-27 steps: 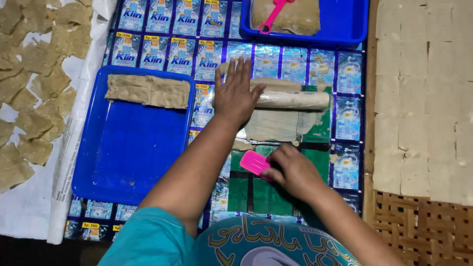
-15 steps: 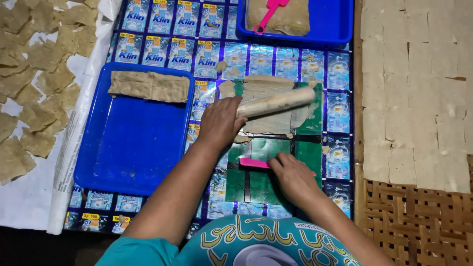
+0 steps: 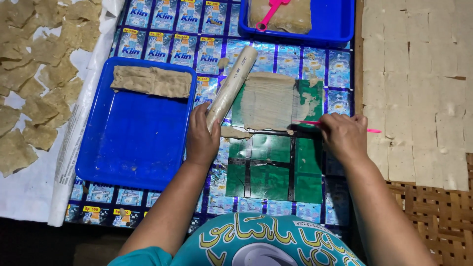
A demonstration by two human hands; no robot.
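We have the left hand [image 3: 202, 140] closed around the lower end of the pale cylindrical rolling pin [image 3: 232, 84], which lies tilted across the left edge of the green plastic work sheet [image 3: 276, 170]. The right hand [image 3: 345, 135] pinches a thin pink plastic scraper [image 3: 308, 122], its edge down on the sheet at the lower right corner of the thin beige rolled-out dough sheet [image 3: 268, 101]. The dough sits flat on the upper half of the green sheet, touching the pin along its left side. Our read: the dough is light, soft and floppy, likely tacky to the plastic and quick to tear, so lift from a freed edge or corner with broad support, not a pinch mid-sheet. The pin looks rigid and smooth; an end grip gives control. The large blue plastic tray [image 3: 133, 148] just left holds a folded slab of dough [image 3: 150, 81] at its top. Cut dough squares [image 3: 414, 74] lie on the right, well apart.
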